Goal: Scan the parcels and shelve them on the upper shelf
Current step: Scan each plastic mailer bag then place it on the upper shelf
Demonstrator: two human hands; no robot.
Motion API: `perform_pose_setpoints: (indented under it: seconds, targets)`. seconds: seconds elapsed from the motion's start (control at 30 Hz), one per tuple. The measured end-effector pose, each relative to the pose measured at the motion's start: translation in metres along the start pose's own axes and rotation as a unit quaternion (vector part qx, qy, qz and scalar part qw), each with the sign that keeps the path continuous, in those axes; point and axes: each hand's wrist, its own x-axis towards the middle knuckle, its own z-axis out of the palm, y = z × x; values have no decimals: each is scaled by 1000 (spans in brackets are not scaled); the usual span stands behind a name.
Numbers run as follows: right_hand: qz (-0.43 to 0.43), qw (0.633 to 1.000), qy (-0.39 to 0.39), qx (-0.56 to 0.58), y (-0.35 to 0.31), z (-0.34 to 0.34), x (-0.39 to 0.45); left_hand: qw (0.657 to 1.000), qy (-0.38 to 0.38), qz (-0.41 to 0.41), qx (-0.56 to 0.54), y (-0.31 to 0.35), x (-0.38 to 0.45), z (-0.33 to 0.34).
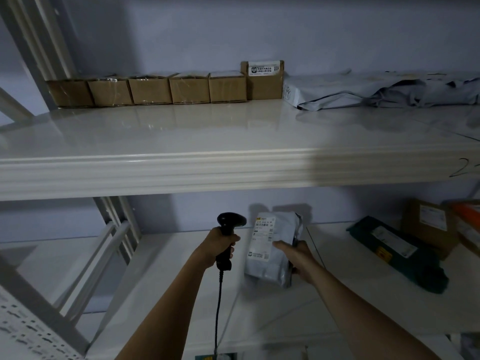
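While your left hand curls round the grip of the black scanner, your right hand holds the grey parcel just beside it, over the lower shelf. That parcel stands nearly upright, its long axis running up and down with the top leaning slightly to the right and away from you. Its white shipping label faces you and a little left, towards the scanner. You hold it by its right edge: the thumb lies across the front face below the label, and the other fingers wrap behind, out of sight.

You hold the scanner upright, head at the top and turned towards the far right, near the parcel's upper left corner but not touching it. Its cord hangs straight down between your forearms. Both arms reach forward from the near edge, the left rising steeply, the right coming in from the near right.

On the upper shelf, a row of brown boxes stands along the far wall, with grey bags lying to their right. At the right of the lower shelf lie a dark green package and a brown box.
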Motion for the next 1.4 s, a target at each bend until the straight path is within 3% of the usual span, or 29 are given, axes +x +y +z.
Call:
perform_pose_setpoints:
  seconds: [0.13,0.23,0.37,0.67,1.0,1.13,1.27,1.4]
  targets:
    - [-12,1000,-24,3,-3,-4,-8,999,-13,-47,-21,-31,11,0]
    - [-16,999,-37,11,-5,-7,-12,996,64,-63,6,-59,22,4]
    - [-19,999,-40,17,-3,-16,-16,972,174,-86,135,-88,31,3]
    - [-14,998,-57,19,9,-42,-9,954,192,-111,203,-128,33,11]
    - [4,991,-122,57,0,-54,9,916,236,-205,251,-141,52,2]
    - [11,989,-137,52,-3,-57,22,886,340,-199,244,-115,46,13]
    - [22,983,-167,70,-7,-59,29,908,371,-80,180,-68,40,50]
    - [17,967,-235,91,-8,-63,31,965,257,-15,42,-30,36,96]
